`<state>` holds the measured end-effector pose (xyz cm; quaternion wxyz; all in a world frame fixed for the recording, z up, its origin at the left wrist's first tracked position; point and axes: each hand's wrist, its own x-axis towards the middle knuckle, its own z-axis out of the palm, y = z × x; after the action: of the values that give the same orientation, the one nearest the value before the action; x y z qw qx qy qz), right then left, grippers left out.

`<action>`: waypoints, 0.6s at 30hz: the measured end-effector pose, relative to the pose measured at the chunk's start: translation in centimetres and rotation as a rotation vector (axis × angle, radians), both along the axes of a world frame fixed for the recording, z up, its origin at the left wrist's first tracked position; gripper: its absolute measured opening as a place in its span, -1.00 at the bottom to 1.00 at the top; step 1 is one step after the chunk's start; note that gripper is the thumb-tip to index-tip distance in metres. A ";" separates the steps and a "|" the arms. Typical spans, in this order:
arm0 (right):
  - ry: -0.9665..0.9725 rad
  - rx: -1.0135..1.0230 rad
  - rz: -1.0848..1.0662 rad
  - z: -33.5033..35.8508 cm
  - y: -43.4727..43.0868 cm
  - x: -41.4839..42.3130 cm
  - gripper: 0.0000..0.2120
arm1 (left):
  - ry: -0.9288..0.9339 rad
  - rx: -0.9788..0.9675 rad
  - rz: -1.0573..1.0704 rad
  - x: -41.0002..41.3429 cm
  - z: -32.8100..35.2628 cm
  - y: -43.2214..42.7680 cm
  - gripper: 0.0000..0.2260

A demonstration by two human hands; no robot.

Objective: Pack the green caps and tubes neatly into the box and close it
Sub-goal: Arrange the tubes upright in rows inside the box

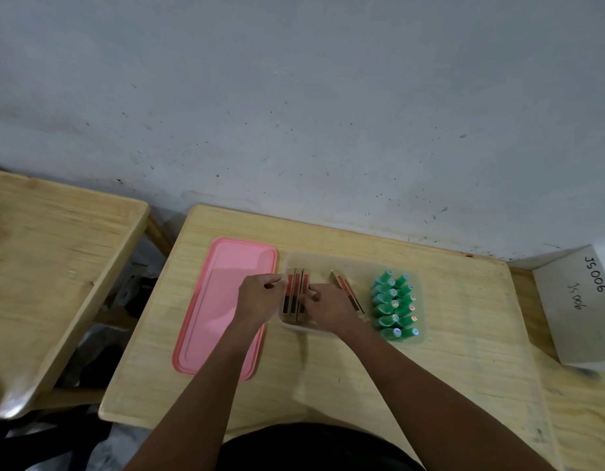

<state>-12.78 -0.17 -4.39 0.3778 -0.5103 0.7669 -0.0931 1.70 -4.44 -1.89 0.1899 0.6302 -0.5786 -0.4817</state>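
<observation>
Head view, left hand, right hand pinching tubes

A single wide-angle view was taken from the person's head and was directed forward and down onto a wooden table set against a grey wall. The left hand and right hand were framed close, at mid-picture, with both forearms entering from the bottom edge. The upper half was filled by the wall.
</observation>
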 end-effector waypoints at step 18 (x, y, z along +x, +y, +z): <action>-0.349 0.052 -0.151 1.4 -1.0 -1.2 -0.56 | 0.011 -0.014 0.013 -0.2 0.4 0.2 -0.71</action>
<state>-13.96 -1.12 -2.96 0.5101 -0.4176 0.7280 -0.1883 1.54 -4.25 -1.45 0.2005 0.6300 -0.5768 -0.4799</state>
